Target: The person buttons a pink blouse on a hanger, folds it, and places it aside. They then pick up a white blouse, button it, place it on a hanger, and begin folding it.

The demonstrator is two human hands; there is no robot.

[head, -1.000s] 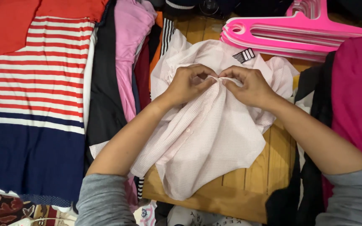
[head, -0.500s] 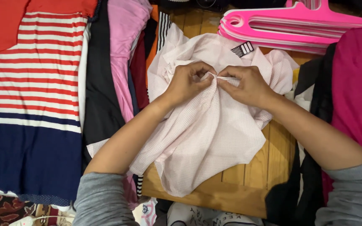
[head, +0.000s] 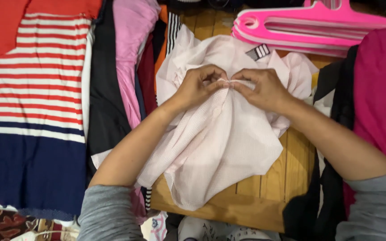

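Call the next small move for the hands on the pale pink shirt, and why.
Probably push the button through its hole. Both the left hand and right hand pinch the pale pink shirt at one spot on its front edge, fingertips meeting, with the fabric below hanging loose over the wooden table.

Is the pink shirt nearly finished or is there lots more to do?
Not finished, it seems. The pale pink shirt lies spread on the wooden table. The left hand and right hand pinch its front edges together near the collar, perhaps at a button. Below that the shirt hangs loose and crumpled. The pink hangers lie unused behind, and other clothes wait alongside.
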